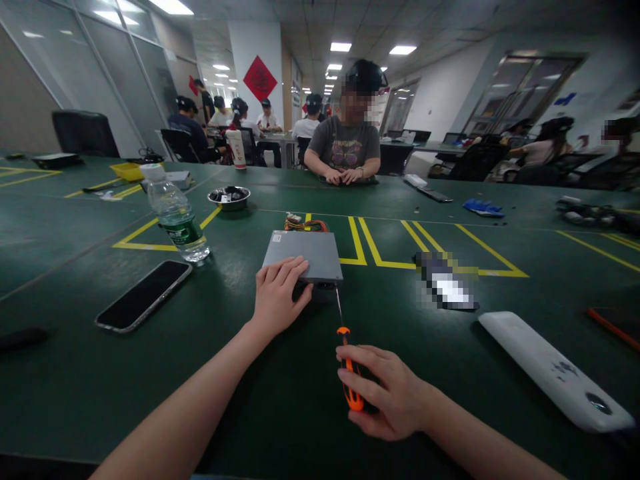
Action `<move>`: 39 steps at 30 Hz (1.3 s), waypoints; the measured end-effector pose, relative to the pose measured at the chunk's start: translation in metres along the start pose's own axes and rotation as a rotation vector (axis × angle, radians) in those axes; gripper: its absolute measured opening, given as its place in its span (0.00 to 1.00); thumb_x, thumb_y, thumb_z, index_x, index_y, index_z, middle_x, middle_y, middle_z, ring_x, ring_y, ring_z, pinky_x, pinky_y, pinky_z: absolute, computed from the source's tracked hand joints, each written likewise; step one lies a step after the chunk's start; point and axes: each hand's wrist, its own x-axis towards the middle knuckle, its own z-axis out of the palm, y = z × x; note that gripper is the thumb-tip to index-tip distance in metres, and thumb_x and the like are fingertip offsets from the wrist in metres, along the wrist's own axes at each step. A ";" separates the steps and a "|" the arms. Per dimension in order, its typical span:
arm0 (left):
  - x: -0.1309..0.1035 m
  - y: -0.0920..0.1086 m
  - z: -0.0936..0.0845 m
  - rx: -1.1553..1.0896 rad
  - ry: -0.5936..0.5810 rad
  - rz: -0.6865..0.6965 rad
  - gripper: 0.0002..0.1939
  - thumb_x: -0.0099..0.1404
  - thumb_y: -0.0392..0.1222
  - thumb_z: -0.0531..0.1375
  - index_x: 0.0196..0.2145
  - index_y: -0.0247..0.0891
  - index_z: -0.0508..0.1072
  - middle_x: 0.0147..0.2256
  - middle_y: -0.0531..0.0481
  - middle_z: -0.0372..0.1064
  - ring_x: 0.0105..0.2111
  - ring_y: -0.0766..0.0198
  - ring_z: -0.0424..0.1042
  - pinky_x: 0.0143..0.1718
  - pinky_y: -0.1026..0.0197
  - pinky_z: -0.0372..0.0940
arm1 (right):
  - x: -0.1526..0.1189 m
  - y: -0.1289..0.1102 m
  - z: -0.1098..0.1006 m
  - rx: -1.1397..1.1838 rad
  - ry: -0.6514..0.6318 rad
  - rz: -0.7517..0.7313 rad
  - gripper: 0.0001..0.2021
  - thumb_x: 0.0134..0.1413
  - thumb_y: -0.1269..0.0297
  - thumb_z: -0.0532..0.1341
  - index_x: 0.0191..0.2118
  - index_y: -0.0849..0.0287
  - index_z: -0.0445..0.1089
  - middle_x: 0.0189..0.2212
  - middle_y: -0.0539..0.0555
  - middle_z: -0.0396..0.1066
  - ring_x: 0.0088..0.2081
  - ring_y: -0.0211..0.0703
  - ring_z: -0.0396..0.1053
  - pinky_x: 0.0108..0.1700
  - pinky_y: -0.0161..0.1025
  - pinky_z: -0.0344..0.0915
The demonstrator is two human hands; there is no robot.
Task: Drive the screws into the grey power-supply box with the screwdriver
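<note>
A grey metal box (317,250) with a bundle of coloured wires (305,225) at its far side lies on the green table (280,413). My left hand (281,290) rests on the box's near left part, fingers on its top and thumb at the near side. My right hand (383,390) holds an orange and black screwdriver (354,393) by its handle. The screwdriver's shaft points away from me, and its tip is at the near right corner of the box. Whether the tip sits in a screw is too small to tell.
A water bottle (177,217) and a phone (144,297) are at the left, a metal bowl (229,198) beyond. At the right lie a blurred-out item (447,283) and a long white device (555,373). Across the table a person (345,143) faces me.
</note>
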 end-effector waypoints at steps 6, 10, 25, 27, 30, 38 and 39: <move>-0.001 0.000 0.001 -0.006 0.010 -0.001 0.18 0.62 0.43 0.54 0.50 0.45 0.63 0.52 0.50 0.65 0.52 0.56 0.61 0.49 0.50 0.51 | 0.003 -0.001 0.002 0.009 0.056 -0.019 0.18 0.58 0.57 0.54 0.47 0.66 0.57 0.43 0.67 0.69 0.36 0.43 0.71 0.38 0.42 0.68; -0.001 0.001 0.000 -0.009 0.008 -0.004 0.18 0.61 0.43 0.55 0.50 0.45 0.63 0.51 0.49 0.65 0.52 0.55 0.61 0.49 0.50 0.51 | 0.007 -0.003 0.002 0.004 0.024 -0.011 0.17 0.57 0.55 0.55 0.46 0.64 0.59 0.43 0.66 0.69 0.36 0.43 0.70 0.39 0.41 0.68; 0.000 0.000 0.000 -0.009 0.000 -0.010 0.17 0.62 0.44 0.54 0.50 0.45 0.63 0.52 0.50 0.65 0.52 0.56 0.61 0.49 0.50 0.50 | 0.004 -0.002 0.003 -0.036 0.091 0.001 0.17 0.56 0.57 0.58 0.45 0.65 0.59 0.41 0.66 0.70 0.35 0.42 0.71 0.37 0.39 0.68; 0.000 0.000 0.000 -0.011 0.000 -0.005 0.17 0.62 0.44 0.54 0.50 0.45 0.63 0.52 0.50 0.65 0.52 0.56 0.61 0.50 0.50 0.51 | 0.003 -0.002 0.003 -0.007 0.085 0.025 0.20 0.56 0.55 0.57 0.47 0.65 0.57 0.42 0.66 0.70 0.38 0.43 0.71 0.39 0.39 0.68; 0.000 0.000 0.000 -0.012 0.001 0.002 0.17 0.62 0.43 0.54 0.50 0.45 0.64 0.51 0.50 0.65 0.52 0.56 0.61 0.49 0.50 0.51 | 0.003 -0.002 0.001 0.003 -0.006 0.021 0.19 0.57 0.56 0.54 0.50 0.64 0.58 0.44 0.66 0.68 0.43 0.46 0.69 0.41 0.41 0.68; 0.000 0.001 -0.002 -0.007 0.008 -0.002 0.18 0.62 0.44 0.54 0.50 0.45 0.64 0.51 0.50 0.66 0.52 0.56 0.62 0.49 0.50 0.51 | 0.009 -0.005 -0.001 -0.070 -0.008 -0.030 0.14 0.58 0.57 0.54 0.43 0.64 0.65 0.42 0.66 0.70 0.31 0.41 0.71 0.35 0.39 0.68; 0.000 0.000 -0.002 -0.007 0.006 0.000 0.17 0.62 0.44 0.54 0.50 0.45 0.63 0.51 0.50 0.66 0.52 0.56 0.61 0.49 0.50 0.51 | 0.009 -0.005 0.000 -0.073 0.030 -0.036 0.13 0.58 0.58 0.55 0.41 0.64 0.64 0.41 0.66 0.71 0.31 0.40 0.71 0.35 0.39 0.69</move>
